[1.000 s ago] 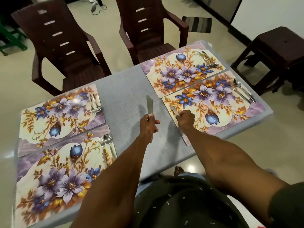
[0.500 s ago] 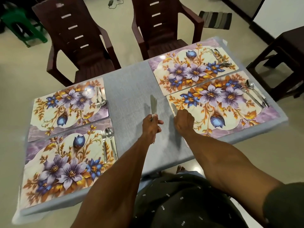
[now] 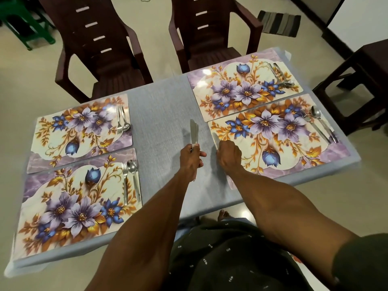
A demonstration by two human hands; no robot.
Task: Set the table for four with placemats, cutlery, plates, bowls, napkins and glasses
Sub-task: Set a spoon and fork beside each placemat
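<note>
Knives [image 3: 194, 132] stand upright in a bunch in the person's left hand [image 3: 190, 159], whose fingers curl round the handles above the grey tablecloth [image 3: 163, 122], the blades pointing away from the body and clear of the cloth. Just to the right of those fingers, the right hand [image 3: 228, 154] rests on the near-left edge of a floral placemat [image 3: 279, 139], its fingers curled down over a single knife [image 3: 215, 139] that lies on the mat; only the blade tip shows beyond the knuckles, so the exact grip cannot be told. Far across this mat from the right fingers, a spoon [image 3: 318, 118] and a fork [image 3: 308, 120] lie side by side near its outer edge. Beyond the right hand, a second placemat [image 3: 241, 89] carries its own cutlery [image 3: 281, 78] at the far corner. Well to the left of the left hand lie two more placemats: the farther one [image 3: 81, 129] with a fork and spoon [image 3: 122, 122] on the side nearest the fingers, the nearer one [image 3: 73, 206] with a fork [image 3: 125, 185] and spoon [image 3: 134, 177] likewise along its inner edge. Two dark brown plastic chairs [image 3: 100, 49] stand at the table's far side, past both hands, and a dark stool [image 3: 357, 80] stands off to the right of the table.
</note>
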